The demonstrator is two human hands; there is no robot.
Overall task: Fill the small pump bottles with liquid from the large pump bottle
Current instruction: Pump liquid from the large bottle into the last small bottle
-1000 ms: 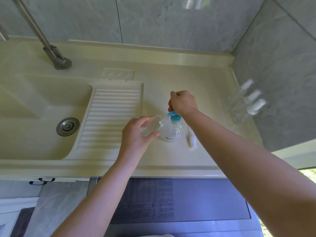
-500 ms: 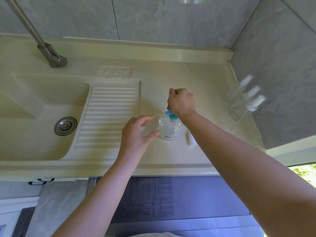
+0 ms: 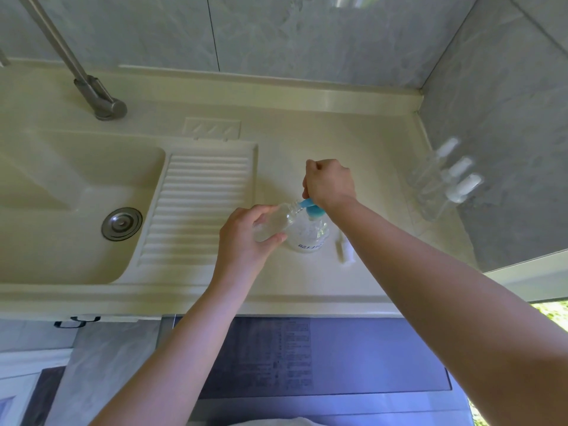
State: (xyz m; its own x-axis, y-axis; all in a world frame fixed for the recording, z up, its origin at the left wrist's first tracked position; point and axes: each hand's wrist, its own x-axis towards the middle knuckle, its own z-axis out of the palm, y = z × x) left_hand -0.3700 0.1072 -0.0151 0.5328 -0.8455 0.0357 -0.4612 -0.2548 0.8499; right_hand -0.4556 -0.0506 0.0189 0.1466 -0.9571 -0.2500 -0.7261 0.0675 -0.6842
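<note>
Large pump bottle point(image 3: 309, 233): mid-counter, blue pump head under clenched right hand point(image 3: 329, 183) | small pump bottle point(image 3: 274, 224): tilted, mouth at nozzle, left hand point(image 3: 246, 238) wrapped round body | handling: likely light, slick clear plastic; grasp mid-body | three spares point(image 3: 442, 182) far right.

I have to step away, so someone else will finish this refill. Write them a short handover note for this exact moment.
Left hand grips a small open bottle, tilted, its mouth at the blue spout.
Right hand is curled over the blue pump head of the large pump bottle, which stands on the counter.
A white pump cap lies on the counter just right of the large bottle.
Three capped small bottles stand by the right wall; their fill cannot be told.
Left: finish filling this bottle, recap it, check the others.
</note>
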